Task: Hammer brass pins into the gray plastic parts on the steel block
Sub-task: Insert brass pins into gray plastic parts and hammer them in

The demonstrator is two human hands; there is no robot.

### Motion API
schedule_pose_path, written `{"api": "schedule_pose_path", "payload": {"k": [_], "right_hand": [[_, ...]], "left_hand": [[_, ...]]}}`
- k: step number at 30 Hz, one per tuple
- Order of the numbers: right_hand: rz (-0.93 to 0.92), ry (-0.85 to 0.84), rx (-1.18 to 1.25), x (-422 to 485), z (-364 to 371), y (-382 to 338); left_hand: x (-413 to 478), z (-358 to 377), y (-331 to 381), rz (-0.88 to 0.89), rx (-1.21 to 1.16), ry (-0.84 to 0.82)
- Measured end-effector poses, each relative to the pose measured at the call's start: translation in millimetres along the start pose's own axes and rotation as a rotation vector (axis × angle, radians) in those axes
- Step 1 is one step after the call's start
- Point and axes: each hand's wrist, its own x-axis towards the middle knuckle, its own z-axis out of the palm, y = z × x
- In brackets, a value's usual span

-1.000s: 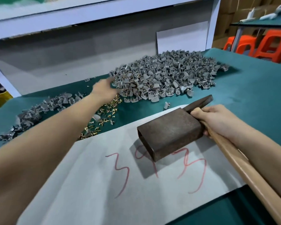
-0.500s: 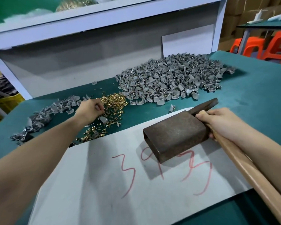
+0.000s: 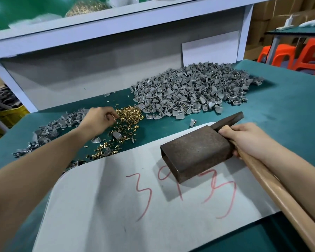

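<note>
A rusty steel block lies on white paper marked with red numbers. My right hand grips a hammer by its wooden handle, just below the dark head, which rests behind the block. A heap of brass pins lies on the green table, with more pins scattered toward the paper. My left hand is at the heap's left edge, fingers curled, pinching pins at the fingertips. Whether it also holds a gray part is hidden. A large pile of gray plastic parts sits behind.
A smaller row of gray parts runs along the table's left side. A white shelf frame and a gray back panel close off the far edge. Orange stools stand beyond the green table at the right.
My left hand drew back from the big gray pile to the left, then moved onto the brass pin heap and curled its fingers. The right hand and hammer stayed by the block.
</note>
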Motion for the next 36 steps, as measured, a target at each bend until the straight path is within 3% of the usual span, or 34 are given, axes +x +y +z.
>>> {"api": "schedule_pose_path", "payload": {"k": [4,6,12,16,18,20,23,24,28,31,33,36], "right_hand": [[0.001,0.008,-0.008,0.5,-1.2,1.0],[-0.002,0.015,-0.024,0.2,-0.7,1.0],[-0.12,0.283,-0.498,0.9,2.8,-0.9],[-0.124,0.318,-0.585,0.9,-3.7,0.6],[-0.211,0.391,-0.527,0.9,-3.1,-0.2],[-0.369,0.439,-0.28,-4.8,-0.8,-7.4],[-0.493,0.132,0.309,-26.9,9.7,-27.8],[-0.504,0.037,0.402,-31.2,14.7,-30.3],[-0.515,-0.009,0.344,-33.6,26.5,-27.9],[-0.507,0.012,0.315,-30.6,27.5,-24.6],[-0.542,0.035,0.239,-29.4,27.8,-23.8],[-0.59,0.075,0.105,-29.2,24.3,-24.0]], "left_hand": [[-7.9,-21.8,6.8,0.05,-0.031,-0.414],[-12.3,-23.2,7.7,0.09,0.043,-0.494],[-17.1,-20.9,10.5,0.131,0.139,-0.371],[-23.1,-27.6,35.8,0.101,-0.069,-0.204],[-31.6,-29.8,64.3,0.148,-0.35,-0.108],[-46.5,-25.5,101.0,0.237,-0.675,-0.098],[-70.0,-2.9,148.6,0.331,-0.937,-0.126],[-76.6,7.1,160.2,0.334,-0.97,-0.121],[-95.9,40.3,179.7,0.326,-0.909,0.026],[-100.8,46.7,177.0,0.432,-0.774,0.156],[-100.1,47.1,174.2,0.465,-0.753,0.164],[-101.2,46.5,172.4,0.391,-0.927,0.099]]}}
